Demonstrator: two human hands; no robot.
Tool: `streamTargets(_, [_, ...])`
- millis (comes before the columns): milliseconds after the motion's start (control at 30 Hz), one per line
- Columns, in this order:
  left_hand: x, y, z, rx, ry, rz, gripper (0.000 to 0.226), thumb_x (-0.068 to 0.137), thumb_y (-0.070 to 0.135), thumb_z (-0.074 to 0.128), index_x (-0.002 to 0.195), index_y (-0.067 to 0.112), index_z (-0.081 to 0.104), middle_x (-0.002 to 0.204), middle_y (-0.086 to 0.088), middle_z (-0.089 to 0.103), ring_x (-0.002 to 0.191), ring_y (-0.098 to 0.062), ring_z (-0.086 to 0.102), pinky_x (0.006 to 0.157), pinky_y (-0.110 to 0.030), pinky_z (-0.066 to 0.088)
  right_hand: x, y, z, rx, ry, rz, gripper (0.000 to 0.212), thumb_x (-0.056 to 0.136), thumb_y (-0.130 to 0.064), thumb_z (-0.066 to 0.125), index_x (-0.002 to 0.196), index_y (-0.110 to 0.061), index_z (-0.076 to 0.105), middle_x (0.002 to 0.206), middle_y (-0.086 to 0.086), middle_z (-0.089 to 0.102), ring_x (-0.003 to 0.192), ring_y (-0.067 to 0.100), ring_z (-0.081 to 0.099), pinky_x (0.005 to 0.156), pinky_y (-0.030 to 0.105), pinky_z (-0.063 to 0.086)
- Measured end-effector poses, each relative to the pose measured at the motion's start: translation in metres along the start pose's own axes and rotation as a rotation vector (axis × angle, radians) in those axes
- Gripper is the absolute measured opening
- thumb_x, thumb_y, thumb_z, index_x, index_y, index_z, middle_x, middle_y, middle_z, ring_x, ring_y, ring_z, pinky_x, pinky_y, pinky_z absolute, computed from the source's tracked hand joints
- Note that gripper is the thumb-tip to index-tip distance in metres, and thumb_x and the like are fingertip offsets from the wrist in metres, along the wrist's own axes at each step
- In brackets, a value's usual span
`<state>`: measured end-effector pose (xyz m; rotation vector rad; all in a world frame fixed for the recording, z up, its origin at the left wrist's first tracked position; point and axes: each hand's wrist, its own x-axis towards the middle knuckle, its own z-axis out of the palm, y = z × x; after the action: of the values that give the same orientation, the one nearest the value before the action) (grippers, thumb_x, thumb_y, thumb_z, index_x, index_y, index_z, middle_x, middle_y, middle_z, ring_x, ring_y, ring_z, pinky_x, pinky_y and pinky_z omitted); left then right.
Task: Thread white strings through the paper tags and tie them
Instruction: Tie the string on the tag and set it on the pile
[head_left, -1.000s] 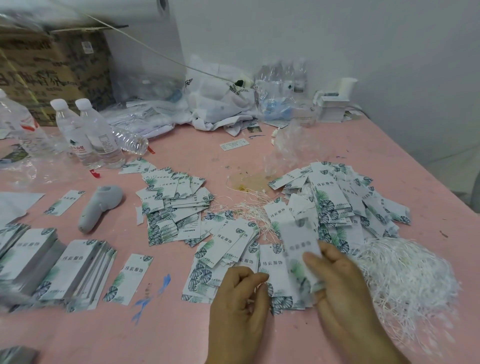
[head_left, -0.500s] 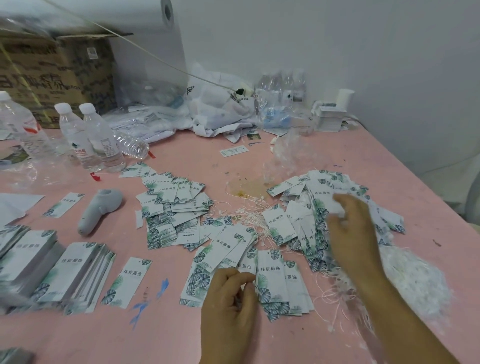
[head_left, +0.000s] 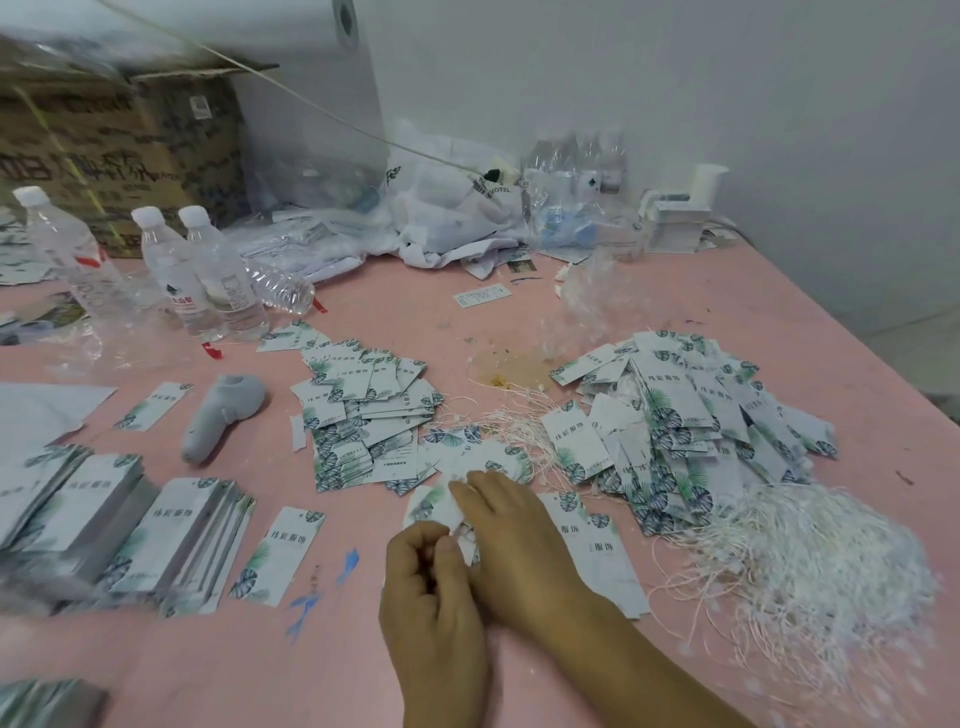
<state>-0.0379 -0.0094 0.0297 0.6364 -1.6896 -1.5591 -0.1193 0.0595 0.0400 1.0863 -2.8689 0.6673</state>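
Tag stacks (head_left: 78, 525): blurred, cut off at left edge. Tags under right hand (head_left: 514, 540): partly hidden. Box (head_left: 104, 156) print: illegible.

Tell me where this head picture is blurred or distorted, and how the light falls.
Head view: the tag stacks at lower left smear with motion blur, as does the cardboard box; the loose tags at centre read sharper. The left hand and right hand are slightly soft. Wide-angle bending curves the pink table edge. Light is even and soft, shadows faint, no strong glare.
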Motion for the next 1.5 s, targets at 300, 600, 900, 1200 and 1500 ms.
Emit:
streamTargets(300, [-0.011, 0.014, 0.003, 0.015, -0.260, 0.074, 0.027, 0.088, 0.045, 0.048, 0.073, 0.028, 0.063, 0.061, 0.003, 0.063, 0.053, -0.001, 0.052, 0.052, -0.013, 0.040, -0.026, 0.001, -0.027, 0.177, 0.141, -0.049, 0.016, 0.095, -0.023, 0.049, 0.092, -0.019, 0.064, 0.092, -0.005, 0.064, 0.087, 0.016, 0.057, 0.080, 0.036, 0.047])
streamTargets(600, [-0.004, 0.028, 0.013, -0.815, -0.555, -0.945, 0.059, 0.078, 0.054, 0.059, 0.101, 0.002, 0.074, 0.091, -0.018, 0.073, 0.073, -0.027, 0.072, 0.057, -0.034, 0.060, -0.082, 0.015, -0.047, 0.258, 0.433, -0.281, 0.028, 0.085, -0.009, 0.055, 0.106, -0.006, 0.074, 0.118, 0.001, 0.069, 0.120, 0.014, 0.059, 0.101, 0.029, 0.047])
streamTargets(900, [0.005, 0.027, 0.015, -0.845, -0.394, -0.890, 0.048, 0.078, 0.012, 0.055, 0.123, -0.007, 0.054, 0.090, -0.025, 0.067, 0.068, -0.029, 0.061, 0.055, -0.035, 0.053, -0.087, 0.046, -0.055, 0.278, 0.277, 0.085, 0.040, 0.087, -0.026, 0.059, 0.125, -0.037, 0.055, 0.135, -0.032, 0.042, 0.132, -0.013, 0.030, 0.110, 0.009, 0.023])
streamTargets(1200, [0.008, 0.028, 0.013, -0.811, -0.383, -0.889, 0.055, 0.101, 0.039, 0.039, 0.089, 0.001, 0.078, 0.072, -0.019, 0.068, 0.051, -0.023, 0.062, 0.044, -0.027, 0.052, -0.088, 0.059, -0.052, 0.063, -0.005, 0.037, 0.055, 0.092, -0.038, 0.056, 0.145, -0.038, 0.038, 0.134, -0.033, 0.032, 0.123, -0.031, 0.005, 0.103, -0.002, -0.004])
streamTargets(1500, [0.006, 0.032, 0.011, -0.861, -0.372, -0.934, 0.042, 0.102, 0.031, 0.041, 0.120, -0.004, 0.057, 0.080, -0.021, 0.068, 0.054, -0.026, 0.062, 0.045, -0.030, 0.051, -0.091, 0.065, -0.063, 0.195, 0.406, 0.124, 0.022, 0.094, -0.008, 0.058, 0.106, -0.022, 0.069, 0.097, -0.017, 0.065, 0.098, -0.007, 0.056, 0.078, 0.006, 0.043])
